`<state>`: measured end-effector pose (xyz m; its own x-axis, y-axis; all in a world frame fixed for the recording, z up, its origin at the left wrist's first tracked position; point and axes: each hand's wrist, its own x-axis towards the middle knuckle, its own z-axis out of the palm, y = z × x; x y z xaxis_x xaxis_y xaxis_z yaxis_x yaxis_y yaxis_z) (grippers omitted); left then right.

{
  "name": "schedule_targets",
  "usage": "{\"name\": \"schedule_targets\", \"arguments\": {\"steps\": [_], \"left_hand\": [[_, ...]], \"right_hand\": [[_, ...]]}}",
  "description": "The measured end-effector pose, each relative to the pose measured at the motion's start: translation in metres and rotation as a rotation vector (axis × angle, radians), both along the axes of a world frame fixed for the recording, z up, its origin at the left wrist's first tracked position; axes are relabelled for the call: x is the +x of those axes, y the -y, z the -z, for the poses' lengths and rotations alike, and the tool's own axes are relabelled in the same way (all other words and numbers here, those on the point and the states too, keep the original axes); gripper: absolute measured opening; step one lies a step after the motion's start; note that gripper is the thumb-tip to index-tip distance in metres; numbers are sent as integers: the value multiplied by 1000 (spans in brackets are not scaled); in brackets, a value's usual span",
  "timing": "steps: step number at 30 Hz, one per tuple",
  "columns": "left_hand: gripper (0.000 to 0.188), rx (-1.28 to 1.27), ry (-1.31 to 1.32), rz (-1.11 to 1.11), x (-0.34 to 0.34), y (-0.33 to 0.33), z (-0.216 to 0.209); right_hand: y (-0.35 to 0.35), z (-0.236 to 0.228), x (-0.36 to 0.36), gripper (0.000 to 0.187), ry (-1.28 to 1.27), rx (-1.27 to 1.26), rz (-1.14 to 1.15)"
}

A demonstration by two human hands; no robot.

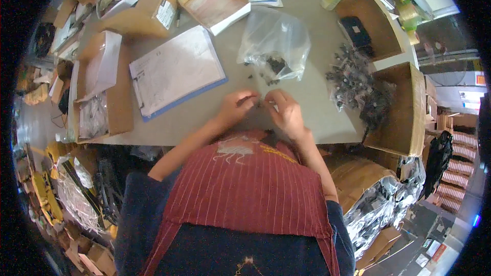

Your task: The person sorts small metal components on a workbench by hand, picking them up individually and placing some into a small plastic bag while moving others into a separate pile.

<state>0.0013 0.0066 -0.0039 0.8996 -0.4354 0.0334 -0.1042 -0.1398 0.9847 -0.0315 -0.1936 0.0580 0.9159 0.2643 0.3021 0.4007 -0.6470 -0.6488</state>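
The likeliest mishap, as I judge it, is a dropped part: my left hand (240,103) and my right hand (286,113) work close to the near edge of the grey table (314,117), so anything that slips from my fingertips could roll over that edge or drop onto my red striped apron (250,184). The small dark parts (276,63) lie just beyond my hands, at the near end of the clear plastic bag (273,28); whether all of them are inside the film I can't make out. A few loose bits (250,77) sit on the tabletop to the left of that end, where a careless sleeve or finger could scatter them. The bag is limp, and I think a tug on it might spill what it holds. To the right, the heap of dark pieces in clear wrapping (353,79) spreads up to the cardboard box (399,117), and strays could mix if my right elbow swung wide. As for my hands, they are near each other with a slight gap between, both curled, thumb and forefinger brought close as in a pinch. Something small may be between the fingertips, but it is too tiny and blurred for me to say, or to know how firmly either is pressed. Neither hand touches the clipboard (179,66) on the left.
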Motion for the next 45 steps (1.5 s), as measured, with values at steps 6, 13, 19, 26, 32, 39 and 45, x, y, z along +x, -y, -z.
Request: {"name": "schedule_targets", "arguments": {"steps": [6,13,19,26,32,39,45], "left_hand": [[21,236,37,25,5,0,-13],[14,199,343,28,7,-6,0],[10,190,512,90,33,1,-36],[15,303,401,171,96,18,-52],[28,924,625,-284,262,-42,-47],[28,1164,424,38,301,-69,-51],[32,816,547,-208,278,-58,-68]], "right_hand": [[-7,6,-2,15,-117,147,87],[-7,15,-1,12,-98,177,-24],[3,5,-3,7,-137,179,-1],[39,18,-2,8,-335,583,206],[59,-11,-16,9,55,1009,605],[29,5,-28,11,-249,775,470],[33,15,-26,14,-281,847,499]]}}
